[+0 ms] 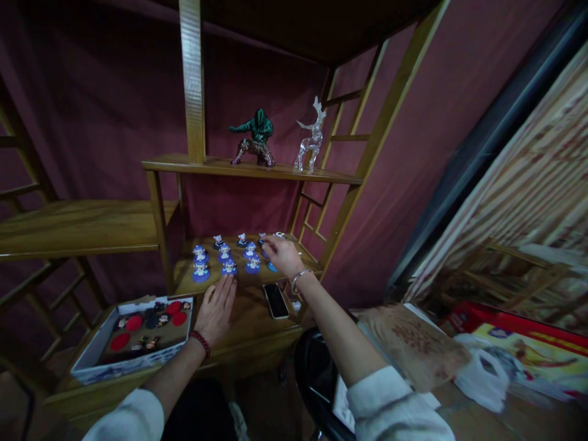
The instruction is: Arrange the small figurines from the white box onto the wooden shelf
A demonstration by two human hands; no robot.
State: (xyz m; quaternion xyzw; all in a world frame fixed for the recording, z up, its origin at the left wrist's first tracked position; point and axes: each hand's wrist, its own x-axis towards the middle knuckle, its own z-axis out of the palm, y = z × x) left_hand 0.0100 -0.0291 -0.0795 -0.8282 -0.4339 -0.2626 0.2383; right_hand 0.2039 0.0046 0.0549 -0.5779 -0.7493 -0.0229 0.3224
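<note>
Figurines are standing in rows on the lower shelf. The left hand is extending its straightened fingers beside the front row; the right hand is bending its fingers near the back row, whether gripping one I cannot tell.

The lower shelf is showing smooth, varnished wood. Behind its front edge, the figurines are presenting as smooth plastic. Near the upper shelf's right edge, the deer is appearing clear and glossy. The bangle is reflecting like polished metal; the sleeves are reading as matt cloth.
</note>
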